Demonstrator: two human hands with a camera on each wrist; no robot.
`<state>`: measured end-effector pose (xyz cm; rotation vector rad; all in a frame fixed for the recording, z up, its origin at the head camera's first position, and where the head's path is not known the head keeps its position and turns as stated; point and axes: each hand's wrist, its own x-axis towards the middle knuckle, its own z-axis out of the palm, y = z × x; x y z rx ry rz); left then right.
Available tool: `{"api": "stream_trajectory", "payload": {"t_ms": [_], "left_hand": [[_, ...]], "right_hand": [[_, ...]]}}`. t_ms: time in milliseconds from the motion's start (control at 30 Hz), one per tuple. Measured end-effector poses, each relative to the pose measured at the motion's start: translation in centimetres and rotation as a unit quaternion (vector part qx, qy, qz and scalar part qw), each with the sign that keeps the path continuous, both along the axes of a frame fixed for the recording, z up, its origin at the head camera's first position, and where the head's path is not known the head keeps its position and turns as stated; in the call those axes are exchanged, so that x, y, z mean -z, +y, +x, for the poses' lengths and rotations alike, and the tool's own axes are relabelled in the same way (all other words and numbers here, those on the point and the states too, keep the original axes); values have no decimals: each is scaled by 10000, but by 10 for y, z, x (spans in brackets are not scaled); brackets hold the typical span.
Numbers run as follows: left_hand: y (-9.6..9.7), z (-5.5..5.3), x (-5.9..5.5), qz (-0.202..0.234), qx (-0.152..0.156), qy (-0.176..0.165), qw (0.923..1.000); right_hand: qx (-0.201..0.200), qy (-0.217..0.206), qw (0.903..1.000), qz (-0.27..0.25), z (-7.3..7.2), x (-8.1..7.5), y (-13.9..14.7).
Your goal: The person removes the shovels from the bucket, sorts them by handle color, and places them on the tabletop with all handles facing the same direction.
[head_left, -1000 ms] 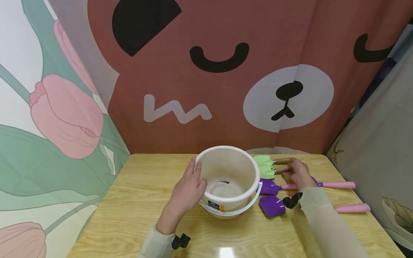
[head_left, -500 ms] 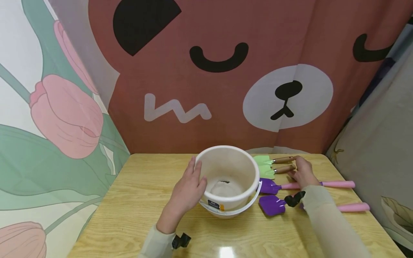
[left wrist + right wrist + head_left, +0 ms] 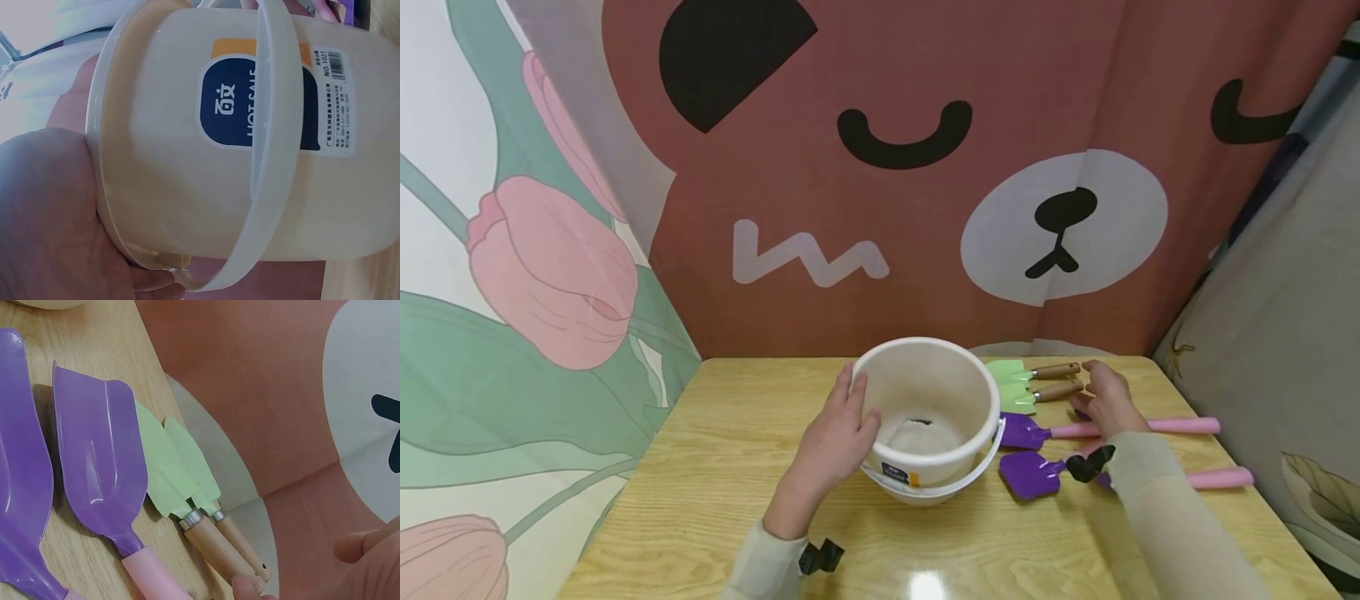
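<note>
A white bucket stands upright on the table, its handle hanging down at the front. My left hand rests against the bucket's left rim with its fingers extended; the left wrist view shows the palm at the rim. Two green hand trowels with wooden handles lie to the right of the bucket. My right hand is just beyond their handle ends, thumb and fingers apart. In the right wrist view a fingertip overlaps one wooden handle; I cannot tell whether they touch. Two purple shovels lie nearer me.
Two pink handles extend at the right; the right hand and sleeve partly hide what joins them. The wooden table ends at a bear-print curtain behind. Fabric hangs along both sides.
My right hand has drawn back slightly to the right from the green trowels' handles, and its fingers have spread. My left hand stays at the bucket's rim.
</note>
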<state>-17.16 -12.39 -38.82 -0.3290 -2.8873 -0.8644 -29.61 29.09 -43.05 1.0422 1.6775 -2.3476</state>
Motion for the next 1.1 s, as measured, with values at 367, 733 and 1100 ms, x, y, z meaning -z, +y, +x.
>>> {"api": "stream_trajectory", "payload": {"t_ms": [367, 733, 1100], "left_hand": [[-4, -3, -4, 90, 75, -98, 9999], [-11, -6, -8, 341, 93, -217, 9991], [-28, -5, -2, 646, 0, 224, 9977]], "right_hand": [[-491, 104, 9967, 640, 5, -7, -4], [-1837, 612, 9640, 1821, 15, -16, -3], [-2823, 1021, 8770, 3751, 24, -22, -10]]}}
